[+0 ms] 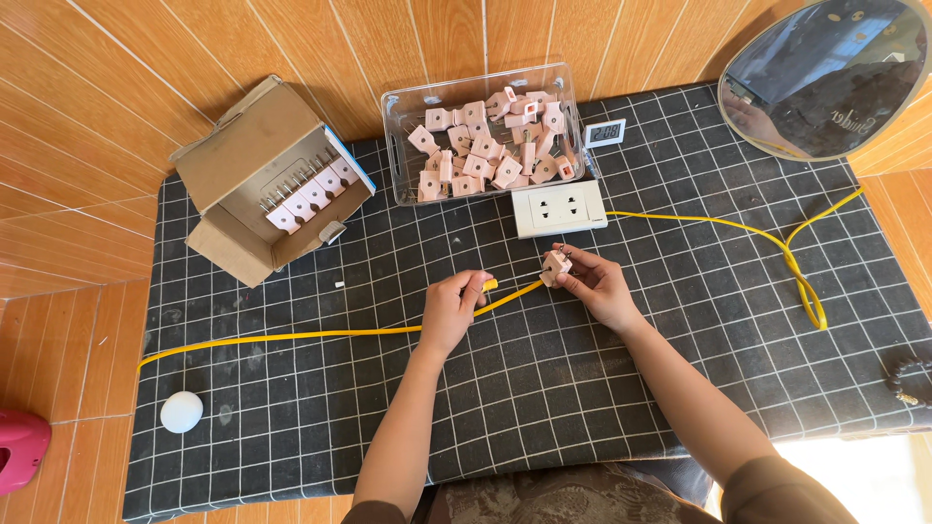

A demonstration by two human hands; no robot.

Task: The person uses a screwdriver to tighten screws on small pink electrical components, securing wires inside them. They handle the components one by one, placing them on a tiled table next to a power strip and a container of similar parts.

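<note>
While both hands work at the middle of the worktop (680, 320), which wears a black cloth with a white grid, the left hand (451, 309) is curled shut around a yellow cable (291, 335), pinching it close to its end. The right hand (594, 283) holds a pink plug (555, 266) in its fingertips, fingers bent around it, prongs pointing up and away. Plug and cable end lie just beside each other; whether they are joined cannot be told.

Behind the hands stands a clear plastic bin (398, 116), loosely filled with many more pink plugs (485, 146), heaped at all angles. Left of it, a cardboard box (243, 146) lies tipped on its side with its flap open; inside, a row of pink plugs (309, 194) stands lined up, prongs showing.

Just in front of the bin sits a white socket block (558, 209), touching the bin's near wall or nearly so. A second stretch of yellow cable (777, 247) runs from it to the right and loops. A small digital display (605, 132) rests beside the bin, a round mirror (825, 78) at the far right corner, and a white ball (182, 411) at the near left.
</note>
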